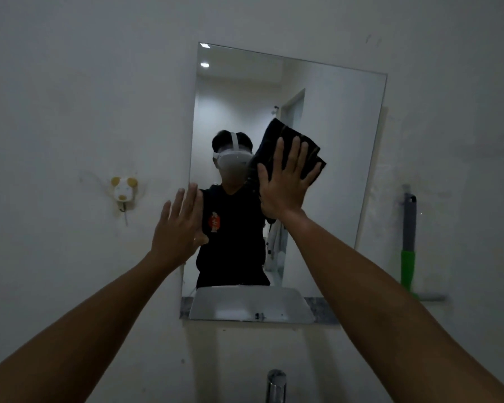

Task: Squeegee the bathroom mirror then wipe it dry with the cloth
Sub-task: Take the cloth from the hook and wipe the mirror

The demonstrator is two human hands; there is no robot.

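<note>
A frameless rectangular mirror hangs on the white wall. My right hand presses a dark folded cloth flat against the glass near the mirror's middle, fingers spread over it. My left hand rests flat with fingers apart on the mirror's left edge, holding nothing. The squeegee, with a green handle and grey blade, hangs on the wall to the right of the mirror, apart from both hands.
A small animal-shaped wall hook sits left of the mirror. A chrome tap stands below at the bottom edge. The mirror reflects a person in a dark shirt, a white basin and a doorway.
</note>
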